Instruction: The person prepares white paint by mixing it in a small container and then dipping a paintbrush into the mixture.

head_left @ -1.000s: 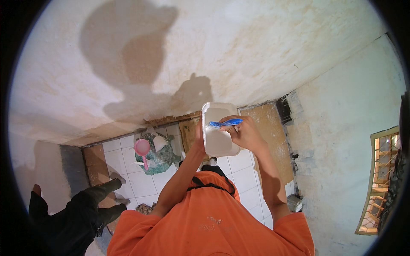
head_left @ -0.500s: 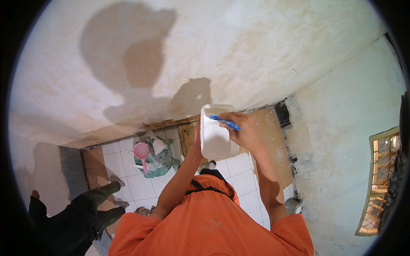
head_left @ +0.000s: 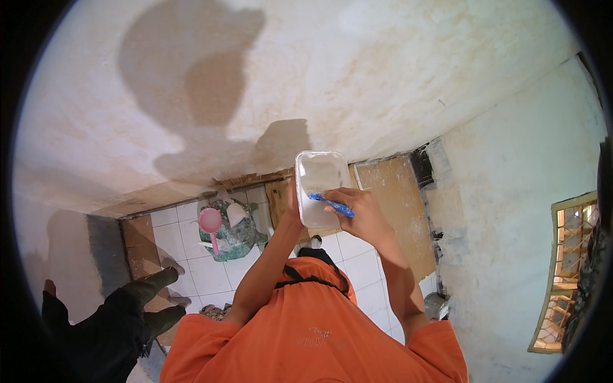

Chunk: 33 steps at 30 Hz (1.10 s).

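My left hand (head_left: 294, 205) is closed on the left side of a rectangular, see-through plastic tub (head_left: 321, 153). The tub is tilted toward me in front of the wall, and white material coats its inside. My left fingers are mostly hidden behind it. A slim blue-handled tool (head_left: 338, 207) is pinched in my right hand (head_left: 362, 217), over the tub's lower half. Its front end reaches into the tub near the left wall; whitish residue hides what kind of head it has.
A wall (head_left: 383, 76) with patchy plaster rises in front. Below to the left, a pink dipper (head_left: 210, 221) lies on a green sack (head_left: 237, 244) on white floor tiles (head_left: 211, 275). Another person's dark-trousered legs (head_left: 137, 306) are at lower left. A brown board (head_left: 396, 214) lies at right.
My right hand and the blue-handled tool have moved down along the tub, toward me. The tub has shifted slightly up and left. My left hand keeps its hold.
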### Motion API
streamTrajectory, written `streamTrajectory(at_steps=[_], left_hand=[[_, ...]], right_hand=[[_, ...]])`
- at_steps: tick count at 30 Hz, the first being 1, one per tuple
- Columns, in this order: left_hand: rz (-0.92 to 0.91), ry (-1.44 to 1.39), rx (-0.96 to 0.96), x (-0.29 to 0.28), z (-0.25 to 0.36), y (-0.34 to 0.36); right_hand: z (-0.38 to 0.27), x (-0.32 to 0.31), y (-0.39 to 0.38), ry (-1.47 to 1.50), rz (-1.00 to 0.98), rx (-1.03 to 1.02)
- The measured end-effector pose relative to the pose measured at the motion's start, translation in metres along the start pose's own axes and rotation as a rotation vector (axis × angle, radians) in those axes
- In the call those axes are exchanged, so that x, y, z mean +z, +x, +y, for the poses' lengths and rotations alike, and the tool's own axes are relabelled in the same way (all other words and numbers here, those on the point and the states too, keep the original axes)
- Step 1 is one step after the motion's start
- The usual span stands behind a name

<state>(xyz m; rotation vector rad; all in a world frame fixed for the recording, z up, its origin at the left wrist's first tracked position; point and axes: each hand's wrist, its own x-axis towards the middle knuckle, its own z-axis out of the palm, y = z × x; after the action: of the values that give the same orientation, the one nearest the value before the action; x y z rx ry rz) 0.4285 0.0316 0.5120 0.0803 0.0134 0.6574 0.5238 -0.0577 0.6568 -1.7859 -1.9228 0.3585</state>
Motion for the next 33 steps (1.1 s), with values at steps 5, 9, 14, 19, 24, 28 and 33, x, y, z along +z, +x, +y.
streamTrajectory(at_steps=[5, 9, 14, 19, 24, 28, 33], left_hand=[[-0.01, -0.022, -0.037, -0.003, -0.001, 0.001], [-0.07, -0.057, -0.1, -0.011, 0.0, 0.0], [0.079, -0.053, -0.118, 0.001, -0.005, -0.004], [0.157, 0.005, -0.113, -0.021, -0.007, -0.001], [0.158, -0.024, -0.124, -0.031, -0.008, 0.003], [0.102, -0.016, -0.09, -0.026, -0.007, 0.0], [0.142, 0.208, 0.043, -0.004, -0.005, -0.012]], right_hand=[[-0.004, -0.001, -0.009, -0.015, -0.04, -0.004], [-0.009, -0.011, -0.013, 0.053, -0.069, 0.01], [-0.014, -0.026, -0.014, 0.215, -0.083, 0.127], [-0.022, -0.039, -0.007, 0.259, -0.026, 0.179], [-0.019, -0.036, -0.009, 0.279, -0.164, 0.294], [-0.007, -0.029, -0.012, 0.264, -0.122, 0.3], [0.007, -0.017, -0.016, 0.25, -0.041, 0.28]])
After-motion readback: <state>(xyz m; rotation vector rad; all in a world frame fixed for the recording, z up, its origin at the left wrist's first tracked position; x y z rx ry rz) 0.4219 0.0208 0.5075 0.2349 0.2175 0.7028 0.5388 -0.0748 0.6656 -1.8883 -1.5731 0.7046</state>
